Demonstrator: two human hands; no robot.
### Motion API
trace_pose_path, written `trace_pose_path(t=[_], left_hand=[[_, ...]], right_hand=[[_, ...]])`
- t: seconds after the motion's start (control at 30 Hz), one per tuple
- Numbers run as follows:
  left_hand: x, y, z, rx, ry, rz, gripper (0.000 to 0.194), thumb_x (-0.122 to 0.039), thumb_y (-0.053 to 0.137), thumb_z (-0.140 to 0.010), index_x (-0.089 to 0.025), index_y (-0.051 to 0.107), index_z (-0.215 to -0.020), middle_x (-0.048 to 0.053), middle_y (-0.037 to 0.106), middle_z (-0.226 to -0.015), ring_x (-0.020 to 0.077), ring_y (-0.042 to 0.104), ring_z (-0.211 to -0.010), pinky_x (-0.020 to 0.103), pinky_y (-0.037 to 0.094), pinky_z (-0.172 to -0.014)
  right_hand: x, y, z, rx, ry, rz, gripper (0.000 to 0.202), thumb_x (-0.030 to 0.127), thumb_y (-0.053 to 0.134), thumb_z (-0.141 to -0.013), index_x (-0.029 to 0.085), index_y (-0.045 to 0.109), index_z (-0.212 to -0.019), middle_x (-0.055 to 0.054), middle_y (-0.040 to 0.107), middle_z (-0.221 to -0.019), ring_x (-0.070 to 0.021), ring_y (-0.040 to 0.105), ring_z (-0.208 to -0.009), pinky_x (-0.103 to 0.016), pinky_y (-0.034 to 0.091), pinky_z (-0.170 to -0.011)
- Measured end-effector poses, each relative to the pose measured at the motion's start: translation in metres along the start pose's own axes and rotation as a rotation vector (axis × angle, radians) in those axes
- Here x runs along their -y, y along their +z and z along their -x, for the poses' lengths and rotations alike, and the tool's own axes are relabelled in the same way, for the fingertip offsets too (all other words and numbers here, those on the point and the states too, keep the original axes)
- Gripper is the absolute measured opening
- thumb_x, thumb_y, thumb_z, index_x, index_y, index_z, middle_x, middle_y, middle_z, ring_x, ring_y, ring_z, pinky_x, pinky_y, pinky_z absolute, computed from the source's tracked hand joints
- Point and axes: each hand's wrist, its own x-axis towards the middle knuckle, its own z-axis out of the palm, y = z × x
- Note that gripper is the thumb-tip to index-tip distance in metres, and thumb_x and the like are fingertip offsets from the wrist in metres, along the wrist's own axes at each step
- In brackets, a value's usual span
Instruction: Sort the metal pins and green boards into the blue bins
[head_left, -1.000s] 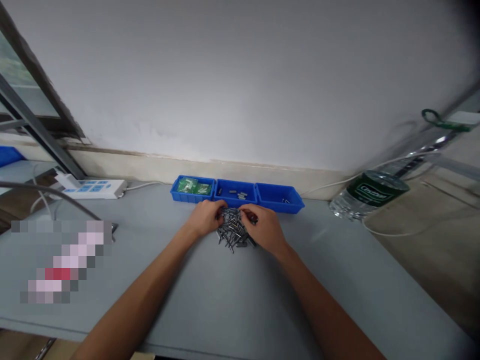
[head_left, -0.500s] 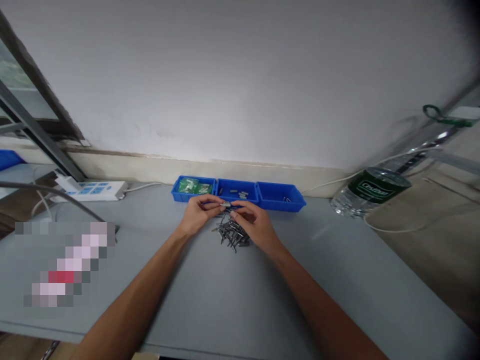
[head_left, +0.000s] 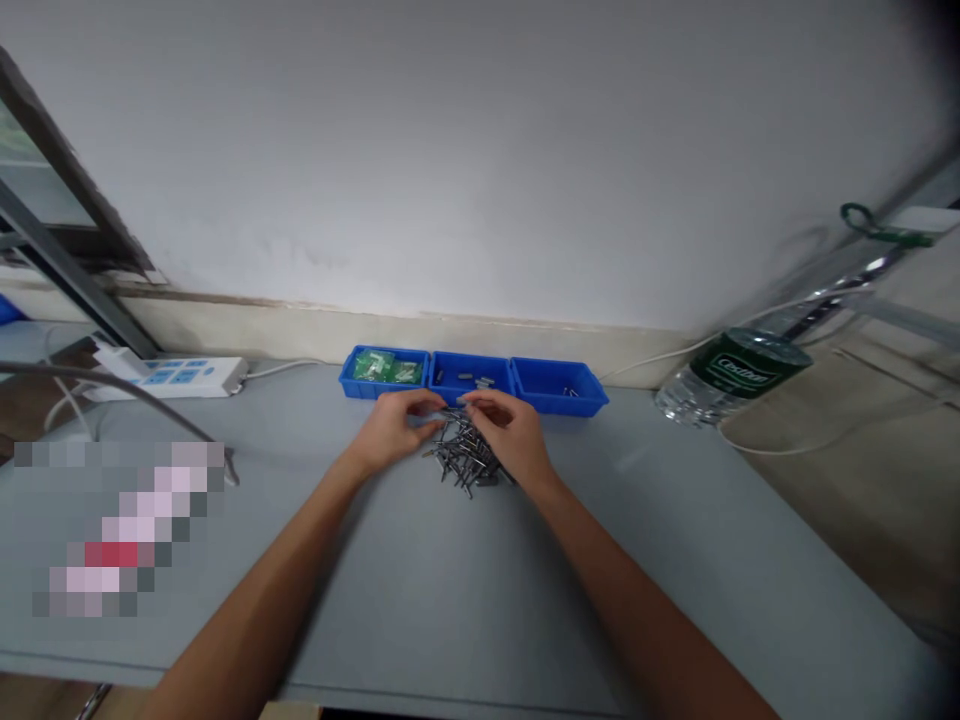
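A heap of small dark metal pins [head_left: 466,462] lies on the grey table. My left hand [head_left: 396,428] is at the heap's left edge, its thumb and index finger a little apart with nothing visible between them. At the upper right of the heap, my right hand [head_left: 511,430] pinches a small grey metal piece [head_left: 461,401]. Just behind both hands stand three joined blue bins: the left bin [head_left: 348,385] holds green-and-white packets, the middle bin [head_left: 472,365] several small metal pieces, and the right bin [head_left: 555,400] a few small bits.
A white power strip [head_left: 187,376] with a plug and cables sits at the back left. A large clear bottle with a green label [head_left: 739,368] lies at the back right. A pixelated patch covers the left of the grey table [head_left: 450,620]. The wall rises behind the bins.
My left fingertips have come away from the small metal piece, which now shows at my right fingertips. The whole view has shifted slightly.
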Motion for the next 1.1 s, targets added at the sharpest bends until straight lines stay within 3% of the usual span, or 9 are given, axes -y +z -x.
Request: trace_pose_path(t=[0.1, 0.2, 0.4, 0.57, 0.7, 0.83, 1.0, 1.1], left_hand=[[0.008, -0.012, 0.002, 0.064, 0.052, -0.341, 0.035, -0.015, 0.070, -0.080, -0.021, 0.074, -0.114, 0.011, 0.077, -0.112, 0.0284, 0.072, -0.104, 0.045, 0.058, -0.094], [0.016, -0.016, 0.003, 0.123, 0.036, -0.411, 0.038, -0.009, 0.065, -0.079, -0.021, 0.072, -0.114, 0.009, 0.077, -0.102, 0.0262, 0.072, -0.095, 0.039, 0.058, -0.087], [0.021, -0.009, 0.003, 0.182, 0.117, -0.443, 0.033, -0.007, 0.055, -0.085, -0.020, 0.068, -0.111, 0.008, 0.073, -0.100, 0.0232, 0.067, -0.091, 0.036, 0.054, -0.085], [0.019, -0.014, 0.003, 0.221, 0.117, -0.473, 0.030, -0.005, 0.050, -0.086, -0.020, 0.066, -0.107, 0.007, 0.067, -0.092, 0.0220, 0.062, -0.085, 0.034, 0.052, -0.080], [0.016, -0.018, 0.002, 0.169, 0.104, -0.402, 0.029, -0.003, 0.051, -0.084, -0.019, 0.065, -0.103, 0.006, 0.066, -0.092, 0.0187, 0.060, -0.077, 0.032, 0.051, -0.074], [0.007, -0.012, 0.000, 0.067, 0.161, -0.200, 0.027, -0.007, 0.056, -0.087, -0.019, 0.066, -0.109, 0.003, 0.066, -0.089, 0.0164, 0.062, -0.079, 0.029, 0.051, -0.073], [-0.008, -0.001, -0.001, -0.062, 0.265, -0.067, 0.023, -0.016, 0.068, -0.088, -0.018, 0.067, -0.111, 0.005, 0.066, -0.094, 0.0156, 0.065, -0.082, 0.031, 0.056, -0.079], [-0.015, 0.002, -0.001, -0.088, 0.297, -0.079, 0.021, -0.018, 0.071, -0.088, -0.019, 0.067, -0.108, 0.004, 0.067, -0.092, 0.0153, 0.065, -0.080, 0.030, 0.057, -0.076]], right_hand=[[-0.002, -0.009, -0.007, -0.098, -0.236, 0.403, 0.029, 0.025, 0.058, -0.093, 0.024, 0.078, -0.114, -0.009, 0.079, -0.114, -0.0313, 0.065, -0.114, -0.052, 0.051, -0.103], [-0.010, -0.013, -0.012, -0.098, -0.303, 0.670, 0.034, 0.026, 0.057, -0.096, 0.021, 0.075, -0.125, -0.011, 0.076, -0.125, -0.0380, 0.051, -0.131, -0.060, 0.042, -0.108], [-0.027, -0.011, -0.011, -0.033, -0.314, 0.737, 0.034, 0.029, 0.056, -0.098, 0.021, 0.075, -0.125, -0.009, 0.076, -0.125, -0.0400, 0.048, -0.133, -0.060, 0.040, -0.108], [-0.016, -0.017, -0.003, -0.087, -0.338, 0.655, 0.031, 0.023, 0.055, -0.097, 0.021, 0.074, -0.122, -0.009, 0.077, -0.122, -0.0346, 0.052, -0.132, -0.055, 0.041, -0.112], [-0.005, -0.021, 0.007, -0.048, -0.335, 0.487, 0.029, 0.023, 0.053, -0.097, 0.023, 0.074, -0.117, -0.009, 0.078, -0.114, -0.0290, 0.065, -0.116, -0.049, 0.050, -0.106], [-0.002, -0.017, 0.013, 0.067, -0.167, 0.209, 0.026, 0.025, 0.058, -0.093, 0.023, 0.074, -0.114, -0.007, 0.079, -0.106, -0.0224, 0.074, -0.093, -0.039, 0.059, -0.090], [-0.001, -0.009, 0.014, 0.188, 0.041, -0.098, 0.036, 0.029, 0.068, -0.087, 0.024, 0.071, -0.122, -0.006, 0.080, -0.102, -0.0218, 0.076, -0.094, -0.038, 0.060, -0.087], [0.001, -0.008, 0.013, 0.226, 0.159, -0.273, 0.031, 0.037, 0.078, -0.080, 0.024, 0.077, -0.108, -0.005, 0.081, -0.094, -0.0224, 0.076, -0.088, -0.038, 0.060, -0.083]])
